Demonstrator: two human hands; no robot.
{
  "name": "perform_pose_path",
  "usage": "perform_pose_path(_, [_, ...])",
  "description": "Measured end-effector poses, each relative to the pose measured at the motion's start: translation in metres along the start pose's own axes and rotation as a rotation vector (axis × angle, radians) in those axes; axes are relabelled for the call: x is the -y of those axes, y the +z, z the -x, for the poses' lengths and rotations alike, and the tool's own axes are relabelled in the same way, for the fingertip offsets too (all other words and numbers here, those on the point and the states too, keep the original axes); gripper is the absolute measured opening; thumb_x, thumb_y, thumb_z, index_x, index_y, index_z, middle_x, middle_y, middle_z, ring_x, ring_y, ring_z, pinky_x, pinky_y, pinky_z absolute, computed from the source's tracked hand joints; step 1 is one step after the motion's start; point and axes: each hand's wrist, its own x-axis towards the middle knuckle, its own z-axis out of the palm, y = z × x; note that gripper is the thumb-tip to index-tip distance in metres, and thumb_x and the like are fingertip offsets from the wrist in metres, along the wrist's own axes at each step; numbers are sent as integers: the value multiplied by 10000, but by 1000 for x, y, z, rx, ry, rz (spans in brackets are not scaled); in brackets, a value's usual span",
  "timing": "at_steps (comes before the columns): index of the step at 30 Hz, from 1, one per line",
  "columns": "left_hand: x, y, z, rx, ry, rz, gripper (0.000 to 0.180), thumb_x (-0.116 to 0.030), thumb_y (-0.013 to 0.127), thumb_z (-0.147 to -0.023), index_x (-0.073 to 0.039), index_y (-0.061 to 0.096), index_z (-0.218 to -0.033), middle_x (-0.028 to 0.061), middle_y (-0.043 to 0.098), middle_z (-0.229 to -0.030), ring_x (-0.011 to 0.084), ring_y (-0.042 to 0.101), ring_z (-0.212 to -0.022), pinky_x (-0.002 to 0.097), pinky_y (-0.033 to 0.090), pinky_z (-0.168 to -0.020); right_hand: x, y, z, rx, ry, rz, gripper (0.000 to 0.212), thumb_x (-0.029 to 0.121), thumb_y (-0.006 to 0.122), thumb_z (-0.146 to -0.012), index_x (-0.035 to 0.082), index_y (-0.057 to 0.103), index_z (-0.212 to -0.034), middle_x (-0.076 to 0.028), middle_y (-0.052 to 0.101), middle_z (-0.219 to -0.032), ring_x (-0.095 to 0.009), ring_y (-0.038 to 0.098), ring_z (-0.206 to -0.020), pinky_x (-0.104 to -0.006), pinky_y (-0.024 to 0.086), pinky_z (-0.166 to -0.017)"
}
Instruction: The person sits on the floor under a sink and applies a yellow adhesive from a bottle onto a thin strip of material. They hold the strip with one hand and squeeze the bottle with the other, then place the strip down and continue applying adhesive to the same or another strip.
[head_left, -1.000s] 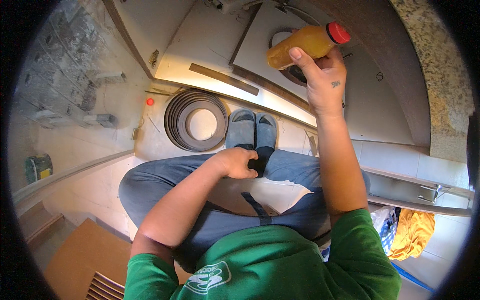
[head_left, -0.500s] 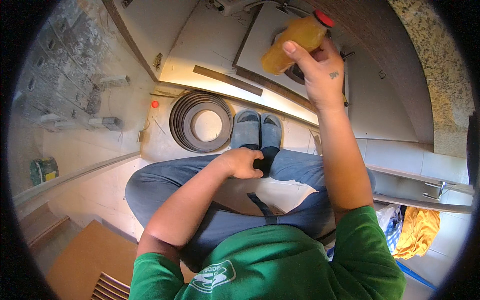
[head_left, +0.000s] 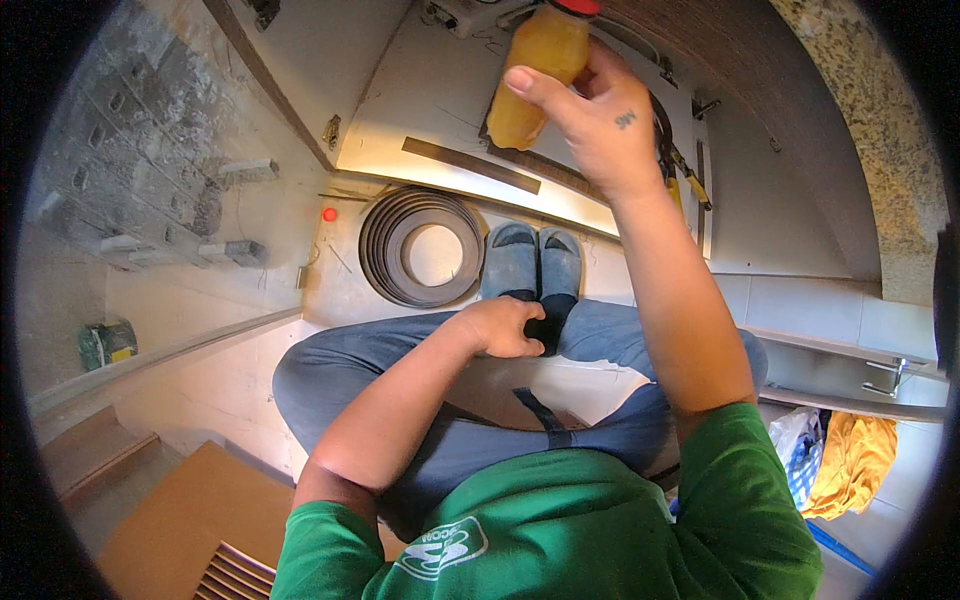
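A plastic bottle (head_left: 540,80) of amber-yellow contents, with a red cap at its upper end, is raised at the top of the view. My right hand (head_left: 615,125) is wrapped around it, thumb on the near side; the other fingers are mostly hidden behind it. The bottle leans slightly, cap up and to the right. My left hand (head_left: 505,328) rests by my crossed legs, just below the slippers (head_left: 510,265). Its fingers are loosely curved, apart from the thumb, with nothing seen between them.
A coil of dark brown edging strip (head_left: 375,250) lies on the floor left of my feet, near a small red cap (head_left: 330,214). Beyond is a white panel with a dark strip (head_left: 470,165). A glass-like panel (head_left: 150,200) stands left; an orange cloth (head_left: 855,465) lies right.
My right hand has carried the bottle to the left and turned it more upright. My left hand stays by my legs; the whole view has shifted slightly.
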Motion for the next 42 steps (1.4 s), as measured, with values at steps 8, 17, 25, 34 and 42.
perform_pose_path(8, [-3, -3, 1, 20, -3, -22, 701, -468, 715, -843, -41, 568, -1379, 267, 664, -1238, 422, 631, -1161, 445, 493, -1017, 1, -29, 42, -141, 108, -4, 406, 249, 841, -844, -1, 673, -1115, -91, 730, -977, -145, 684, -853, -314, 557, -777])
perform_pose_path(17, [-8, -2, 2, 23, -12, -38, 703, -469, 711, -843, -42, 567, -1382, 265, 666, -1238, 424, 629, -1165, 451, 490, -1019, 22, -39, 58, -185, 102, -93, 354, 231, 827, -857, 8, 673, -1085, -73, 713, -972, -133, 668, -875, -297, 540, -798])
perform_pose_path(25, [-3, 1, -1, 2, 36, -24, 702, -466, 711, -843, -26, 568, -1371, 266, 658, -1253, 426, 630, -1159, 450, 491, -1012, 26, -28, 45, -152, 117, -61, 351, 226, 822, -857, 3, 680, -1089, -86, 725, -974, -134, 671, -854, -295, 539, -780])
perform_pose_path(34, [-2, 1, 0, -3, 41, -31, 695, -466, 702, -856, -22, 561, -1372, 268, 656, -1252, 426, 631, -1154, 451, 493, -1007, 18, -22, 29, -122, 57, -21, 349, 239, 824, -851, 0, 701, -1075, -94, 736, -957, -141, 682, -848, -298, 541, -786])
perform_pose_path(42, [-2, 0, -1, 9, 30, -17, 698, -459, 706, -854, -16, 559, -1373, 270, 655, -1252, 423, 631, -1158, 446, 491, -1011, 12, -7, 13, -90, 36, 11, 423, 316, 839, -832, -2, 705, -1077, -101, 743, -959, -154, 689, -852, -316, 550, -795])
